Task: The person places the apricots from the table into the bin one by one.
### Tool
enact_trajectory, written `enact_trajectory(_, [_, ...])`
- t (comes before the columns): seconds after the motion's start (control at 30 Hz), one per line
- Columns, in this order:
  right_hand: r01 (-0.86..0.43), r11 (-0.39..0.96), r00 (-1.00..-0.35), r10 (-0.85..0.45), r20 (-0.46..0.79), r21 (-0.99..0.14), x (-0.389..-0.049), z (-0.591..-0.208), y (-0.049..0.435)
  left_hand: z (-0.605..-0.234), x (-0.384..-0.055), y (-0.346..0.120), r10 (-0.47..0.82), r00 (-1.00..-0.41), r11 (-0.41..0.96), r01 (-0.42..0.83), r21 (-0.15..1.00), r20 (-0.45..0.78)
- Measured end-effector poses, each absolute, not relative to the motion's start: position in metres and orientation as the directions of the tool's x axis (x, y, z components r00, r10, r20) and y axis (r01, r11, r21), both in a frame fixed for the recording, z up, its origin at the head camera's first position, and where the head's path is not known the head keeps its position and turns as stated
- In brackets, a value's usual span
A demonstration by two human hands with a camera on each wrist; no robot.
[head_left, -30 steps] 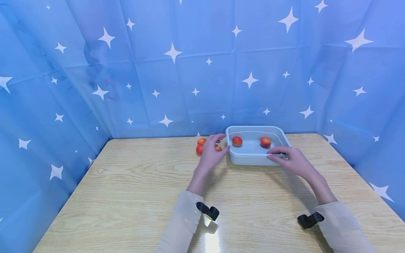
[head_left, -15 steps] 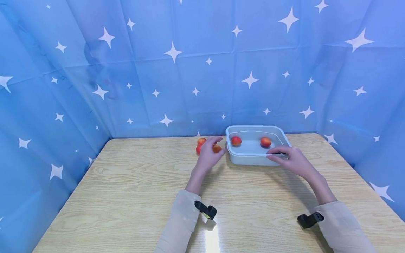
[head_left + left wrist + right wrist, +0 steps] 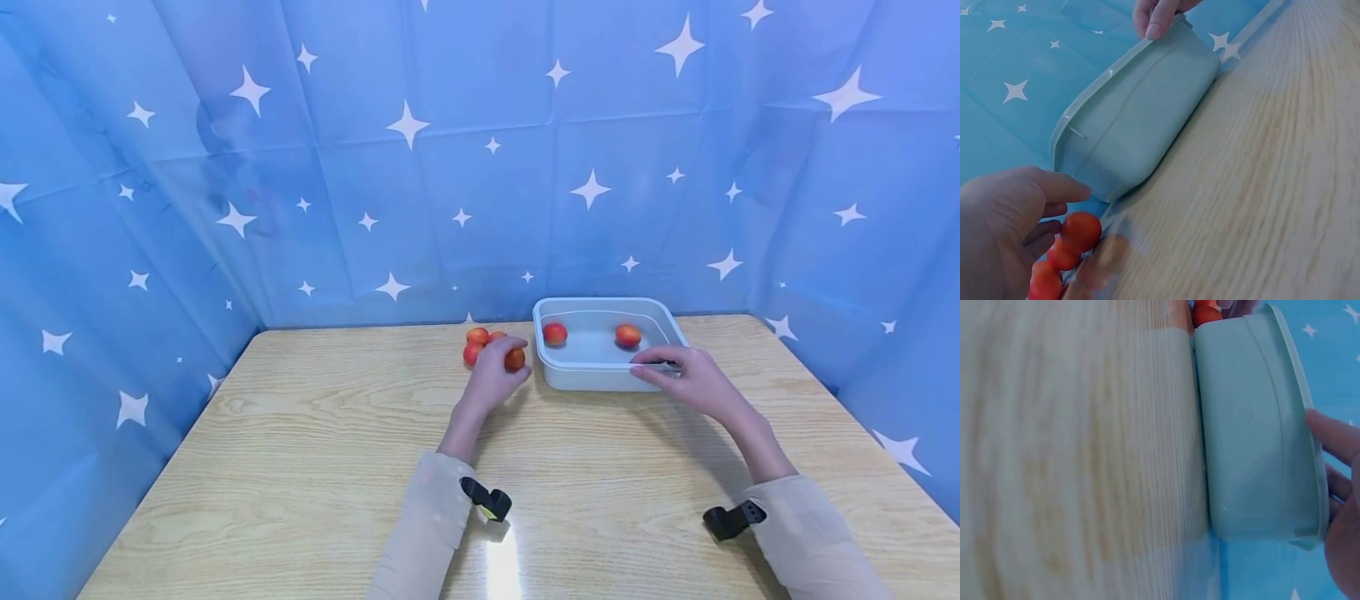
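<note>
A pale blue-green plastic box (image 3: 596, 380), without a lid, stands at the back of the table. Inside it lie two small round red-orange fruits, a left one (image 3: 555, 334) and a right one (image 3: 627, 336). My right hand (image 3: 693, 379) pinches the box's near right rim, thumb outside. Left of the box, my left hand (image 3: 491, 377) reaches around a darker red-orange fruit (image 3: 514, 359), thumb on the near side. In the left wrist view, a gap shows between thumb and fruit (image 3: 1080, 231). More such fruits (image 3: 472, 354) cluster behind that hand, partly hidden.
The wooden table (image 3: 337, 467) ends at a blue curtain (image 3: 337, 167) with white stars, just behind the box and fruits. Both sleeves carry small black wrist cameras, a left one (image 3: 487, 500) and a right one (image 3: 733, 521).
My left hand has drawn back left from the box's edge and lowered around the fruit beside it. The box's left fruit has rolled slightly left. My right hand keeps its place.
</note>
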State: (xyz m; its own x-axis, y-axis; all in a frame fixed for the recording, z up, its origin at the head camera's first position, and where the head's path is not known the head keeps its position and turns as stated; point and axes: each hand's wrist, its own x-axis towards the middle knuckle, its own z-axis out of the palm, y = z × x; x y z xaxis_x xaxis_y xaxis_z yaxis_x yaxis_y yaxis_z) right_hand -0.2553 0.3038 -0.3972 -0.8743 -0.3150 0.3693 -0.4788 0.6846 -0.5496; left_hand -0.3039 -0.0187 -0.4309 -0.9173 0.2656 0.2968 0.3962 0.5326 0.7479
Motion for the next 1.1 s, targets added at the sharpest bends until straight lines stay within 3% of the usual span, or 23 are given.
enact_trajectory(0.23, [-0.49, 0.68, -0.868, -0.322, 0.379, -0.546, -0.2562, -0.3977, 0.3035, -0.4341, -0.3047, -0.0185, 0.253, -0.924, 0.626, 0.381, 0.68, 0.286])
enact_trajectory(0.7, [-0.478, 0.682, -0.875, -0.315, 0.367, -0.554, -0.2556, -0.3977, 0.3049, -0.4337, -0.3026, -0.0157, 0.255, -0.935, 0.836, 0.342, 0.43, 0.248])
enact_trajectory(1.1, [-0.47, 0.69, -0.88, -0.314, 0.357, -0.551, -0.2573, -0.3982, 0.3052, -0.4334, -0.3021, -0.0188, 0.195, -0.95, 0.79, 0.3, 0.535, 0.245])
